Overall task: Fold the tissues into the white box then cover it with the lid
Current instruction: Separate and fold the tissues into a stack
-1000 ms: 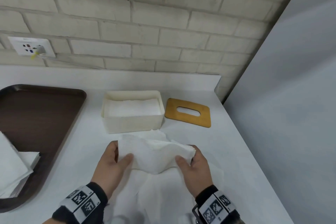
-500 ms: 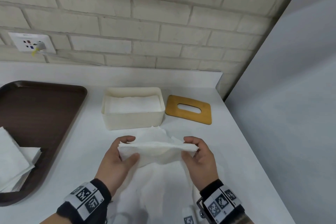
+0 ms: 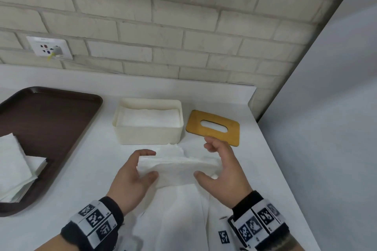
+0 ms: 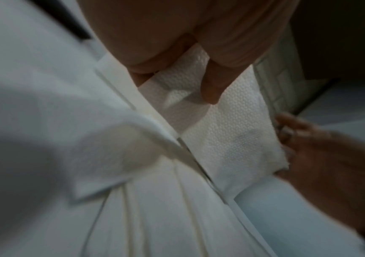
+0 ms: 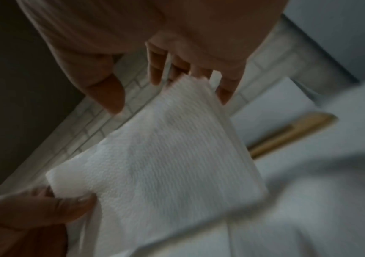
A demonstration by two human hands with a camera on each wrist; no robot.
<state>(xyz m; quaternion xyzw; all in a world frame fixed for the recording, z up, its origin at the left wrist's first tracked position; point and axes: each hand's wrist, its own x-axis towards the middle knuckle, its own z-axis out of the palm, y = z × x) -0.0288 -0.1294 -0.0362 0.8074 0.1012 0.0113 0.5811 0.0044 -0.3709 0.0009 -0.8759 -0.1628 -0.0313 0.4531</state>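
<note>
Tissues, folded into a flat band, are held up just in front of the white box on the tabletop as a person works through the packing job. Of the two hands, the left hand pinches the band's left end between thumb and curled fingers, while the right hand has let its fingers spread loose, thumb under the band's right end and fingertips only brushing the edge, as the right wrist view shows. More white sheet hangs down from the band toward the person. Inside the white box a layer of folded tissue already lies flat, filling it near to the rim. To the right of the box, just beside it, the wooden lid with its oval slot lies flat on the tabletop, not yet fitted. To the left of the box a dark brown tray carries a further stack of white tissues, so by appearance the work is partly done: this band must go in, perhaps more after it, and the lid last.
</note>
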